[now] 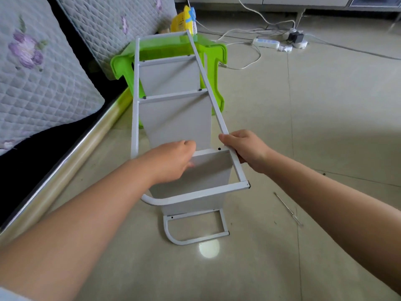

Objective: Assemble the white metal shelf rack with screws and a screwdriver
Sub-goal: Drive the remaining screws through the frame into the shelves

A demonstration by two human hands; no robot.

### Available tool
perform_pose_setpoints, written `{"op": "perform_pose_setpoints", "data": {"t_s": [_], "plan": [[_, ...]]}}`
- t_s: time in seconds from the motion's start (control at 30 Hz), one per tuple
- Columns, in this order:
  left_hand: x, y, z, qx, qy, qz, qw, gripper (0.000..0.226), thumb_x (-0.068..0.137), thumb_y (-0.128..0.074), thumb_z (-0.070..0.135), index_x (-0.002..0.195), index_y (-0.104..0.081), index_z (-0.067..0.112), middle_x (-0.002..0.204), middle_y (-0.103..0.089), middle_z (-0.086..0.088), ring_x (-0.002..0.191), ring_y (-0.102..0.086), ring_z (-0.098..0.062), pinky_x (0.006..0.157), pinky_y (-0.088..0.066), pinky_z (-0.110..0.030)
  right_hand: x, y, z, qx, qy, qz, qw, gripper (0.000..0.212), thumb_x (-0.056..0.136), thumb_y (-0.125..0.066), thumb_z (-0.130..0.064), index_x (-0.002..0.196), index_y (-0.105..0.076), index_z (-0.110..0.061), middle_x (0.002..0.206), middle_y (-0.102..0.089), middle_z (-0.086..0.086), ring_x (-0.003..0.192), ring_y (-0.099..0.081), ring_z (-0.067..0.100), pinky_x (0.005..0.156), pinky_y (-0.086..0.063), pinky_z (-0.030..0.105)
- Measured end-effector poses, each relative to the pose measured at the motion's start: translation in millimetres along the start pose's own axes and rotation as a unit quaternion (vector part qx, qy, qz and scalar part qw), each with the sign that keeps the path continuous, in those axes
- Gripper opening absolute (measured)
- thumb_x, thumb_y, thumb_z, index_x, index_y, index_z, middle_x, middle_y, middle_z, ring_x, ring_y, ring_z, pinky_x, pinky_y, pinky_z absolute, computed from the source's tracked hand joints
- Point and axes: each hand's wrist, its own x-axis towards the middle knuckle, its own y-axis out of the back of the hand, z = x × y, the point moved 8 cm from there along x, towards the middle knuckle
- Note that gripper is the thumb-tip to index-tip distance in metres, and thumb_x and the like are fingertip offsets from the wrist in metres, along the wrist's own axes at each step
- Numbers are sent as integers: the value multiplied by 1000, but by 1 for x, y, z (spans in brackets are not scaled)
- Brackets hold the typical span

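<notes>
Your white metal shelf rack [173, 118] lies tipped on its side on the floor, its far end resting against a green stool. Three flat shelf panels sit between its tubular side frames.

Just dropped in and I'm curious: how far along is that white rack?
Mostly built: the rack has both side frames joined, with dark screws showing at two upper shelves. In hand: the left hand grips the lowest shelf panel while the right hand holds the side rail. Left: an unfilled hole beside that shelf.
</notes>
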Motion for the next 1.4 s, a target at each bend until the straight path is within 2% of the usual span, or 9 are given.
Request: {"op": "perform_pose_setpoints", "data": {"t_s": [0.1,0.2,0.37,0.6,0.7,0.83,0.97,1.1,1.4], "plan": [[19,5,7,-25,8,13,1000,39,98,-42,27,69,-19,15,78,-38,-3,87,-49,-29,64,-26,-30,14,19,-1,-8,-10,-4,1000,46,95,-48,-19,51,-35,-15,32,-35,-13,28,-34,4,36,-30,16],[43,13,20,-39,13,36,999,24,98,-41,23,85,-25,12,102,-50,-15,95,-51,-32,67,-28,-31,30,45,-7,-20,-13,-7,1000,45,95,-48,-17,53,-35,-13,30,-34,-12,27,-34,2,35,-30,14],[77,23,32,-50,50,28,997,9,98,-38,16,93,-33,10,111,-51,-20,100,-52,-34,70,-32,-33,56,76,-10,-43,-24,-28,998,42,95,-48,-17,56,-34,-12,29,-35,-12,26,-36,1,34,-32,11],[83,23,30,-76,106,-27,991,17,98,-42,23,99,-39,6,113,-51,-19,101,-51,-33,69,-29,-30,63,79,-6,-56,-15,-42,997,44,94,-50,-22,53,-35,-15,29,-36,-13,26,-36,1,33,-30,10],[83,24,26,-93,136,-41,985,23,97,-45,27,104,-44,4,109,-52,-17,95,-50,-29,69,-32,-29,63,83,-6,-84,-5,-18,996,44,93,-51,-27,54,-35,-15,41,-39,-5,37,-40,9,41,-33,16],[88,24,24,-52,134,-40,989,23,90,-56,32,91,-49,9,97,-53,-10,97,-52,-29,71,-35,-29,64,82,-4,-87,8,10,996,46,92,-52,-28,54,-29,-17,53,-30,2,47,-31,18,48,-25,26],[90,22,21,-27,130,-25,991,43,90,-56,36,65,-27,16,69,-32,3,78,-42,-24,64,-31,-27,64,83,-5,-96,21,34,995,44,91,-53,-30,57,-29,-17,57,-28,4,51,-29,18,53,-24,28],[88,23,27,-23,111,-15,993,45,91,-54,37,63,-24,19,69,-30,3,78,-39,-22,65,-30,-27,59,87,-4,-108,15,50,993,45,91,-53,-31,56,-29,-16,58,-30,7,51,-31,20,54,-25,28],[84,27,35,-7,92,0,996,44,88,-57,39,62,-28,19,67,-32,3,77,-41,-22,63,-31,-27,45,89,-4,-123,22,65,990,34,91,-53,-33,68,-43,-10,67,-36,12,57,-36,22,62,-28,26]]}}
